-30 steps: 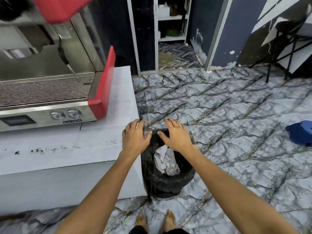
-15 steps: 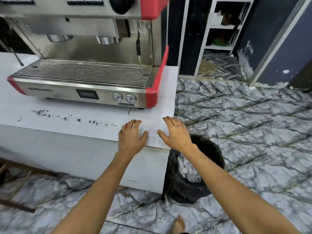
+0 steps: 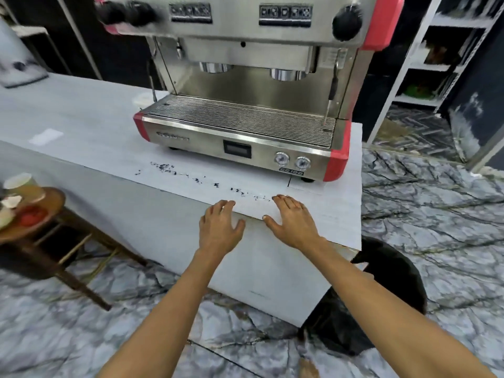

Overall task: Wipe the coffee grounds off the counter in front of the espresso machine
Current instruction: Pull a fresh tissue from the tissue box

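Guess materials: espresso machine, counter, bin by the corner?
Espresso machine: brushed steel by its sheen, with glossy red corners, probably plastic. Counter: pale matte grained surface, likely laminate or stone-look board. Bin: lined with crinkled black plastic; what is beneath is hidden.

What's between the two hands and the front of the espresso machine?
Head view: a thin trail of coffee grounds on the counter, running between the left hand, the right hand and the espresso machine; otherwise bare counter.

Espresso machine top cut off at twelve o'clock, its button labels blurred, bin at four o'clock partly hidden behind counter and right forearm, side table cropped at nine o'clock.
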Available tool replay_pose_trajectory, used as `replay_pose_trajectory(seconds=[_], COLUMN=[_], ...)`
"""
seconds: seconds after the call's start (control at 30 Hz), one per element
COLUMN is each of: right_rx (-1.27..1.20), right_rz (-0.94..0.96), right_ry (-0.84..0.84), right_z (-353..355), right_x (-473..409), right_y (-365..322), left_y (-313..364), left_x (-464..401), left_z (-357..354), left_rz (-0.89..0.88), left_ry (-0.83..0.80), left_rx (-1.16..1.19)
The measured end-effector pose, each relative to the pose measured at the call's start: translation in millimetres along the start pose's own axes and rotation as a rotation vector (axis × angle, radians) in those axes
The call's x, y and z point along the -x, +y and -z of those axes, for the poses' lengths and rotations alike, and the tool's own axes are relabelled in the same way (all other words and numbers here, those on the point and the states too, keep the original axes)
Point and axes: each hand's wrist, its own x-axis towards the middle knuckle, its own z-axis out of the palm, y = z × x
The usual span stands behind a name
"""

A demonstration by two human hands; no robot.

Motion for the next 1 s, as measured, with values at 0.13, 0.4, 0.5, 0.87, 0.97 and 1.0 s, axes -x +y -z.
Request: replay_pose_trajectory(seconds=[0.13,0.4,0.5,0.87,0.97,1.0], right_rx=[-0.016,-0.014,-0.023,-0.055,-0.069,-0.082], right_rz=[0.057,0.152,0.193,0.342,0.371,0.375], right_ry=[-0.032,-0.057,-0.065,-0.118,-0.117,-0.121], right_z=[-18,-43,-54,-96,-105,-108], right_x=[-17,-68,-93,-196,-219,-225], right_y=[-34,-94,-117,-192,-209,-216], left_y=[-36,-106,-131,-207,-223,-228], left_x=[-2,-17,-30,-96,-110,-113], left_z=[21,53,64,99,105,106], left_rz=[0.047,0.141,0.172,0.272,0.298,0.309], left_ry=[0.024,0.052,0.064,0.116,0.115,0.114], left_rx=[-0.005,-0.024,-0.039,-0.066,-0.073,-0.074])
